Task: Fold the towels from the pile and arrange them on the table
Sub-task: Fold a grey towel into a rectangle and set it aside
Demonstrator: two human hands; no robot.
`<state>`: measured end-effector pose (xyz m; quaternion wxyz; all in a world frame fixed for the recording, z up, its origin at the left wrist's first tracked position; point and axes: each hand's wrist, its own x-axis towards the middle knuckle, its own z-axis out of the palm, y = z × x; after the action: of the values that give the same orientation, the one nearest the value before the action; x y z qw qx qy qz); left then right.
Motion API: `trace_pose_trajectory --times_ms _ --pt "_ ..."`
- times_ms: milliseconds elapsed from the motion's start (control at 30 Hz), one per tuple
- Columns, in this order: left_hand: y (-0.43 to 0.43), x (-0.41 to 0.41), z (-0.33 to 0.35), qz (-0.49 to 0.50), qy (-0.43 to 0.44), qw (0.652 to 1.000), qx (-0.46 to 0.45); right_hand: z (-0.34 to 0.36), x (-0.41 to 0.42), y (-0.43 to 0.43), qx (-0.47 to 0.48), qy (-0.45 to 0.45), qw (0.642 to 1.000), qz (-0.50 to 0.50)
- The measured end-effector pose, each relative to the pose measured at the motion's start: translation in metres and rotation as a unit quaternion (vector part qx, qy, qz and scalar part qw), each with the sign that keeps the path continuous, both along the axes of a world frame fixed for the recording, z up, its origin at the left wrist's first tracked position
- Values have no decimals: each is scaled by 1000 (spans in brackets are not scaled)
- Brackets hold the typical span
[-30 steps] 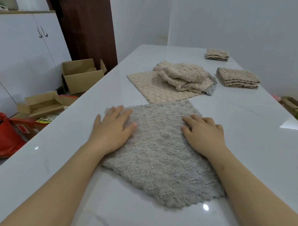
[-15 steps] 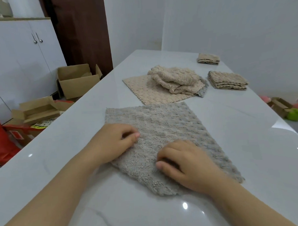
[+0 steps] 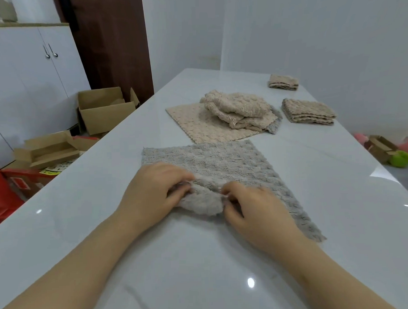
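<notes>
Pinching one grey towel (image 3: 217,163), left hand (image 3: 151,193) and right hand (image 3: 258,212) fingers (image 3: 183,176) curled; beyond, one pile (image 3: 238,109), two stacks (image 3: 308,112); glossy white worktop (image 3: 202,258), white walls (image 3: 310,35).

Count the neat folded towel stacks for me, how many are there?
2. The far stack lies farthest back, on the right; the near stack lies just right of the messy pile. Towels inside each can't be counted.

Fingertips of the left hand (image 3: 151,193) and right hand (image 3: 258,212) are concealed by the bunched corner of the grey towel (image 3: 217,163). A second grey towel (image 3: 274,123) is largely covered by the pile (image 3: 238,109). A red bag (image 3: 0,191) is cut off at left.
</notes>
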<state>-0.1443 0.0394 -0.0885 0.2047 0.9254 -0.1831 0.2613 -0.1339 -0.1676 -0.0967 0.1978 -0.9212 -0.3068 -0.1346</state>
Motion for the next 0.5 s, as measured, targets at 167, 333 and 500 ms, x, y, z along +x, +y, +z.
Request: trace_pose_trajectory --times_ms 167,333,500 --pt "-35 -9 -4 -39 100 987 119 -5 8 -2 109 81 988 -77" --pt "-39 -1 -11 5 80 994 78 1 10 -6 164 143 974 -61" --pt "-21 -7 -1 44 119 991 -53 11 5 -13 10 138 990 -15"
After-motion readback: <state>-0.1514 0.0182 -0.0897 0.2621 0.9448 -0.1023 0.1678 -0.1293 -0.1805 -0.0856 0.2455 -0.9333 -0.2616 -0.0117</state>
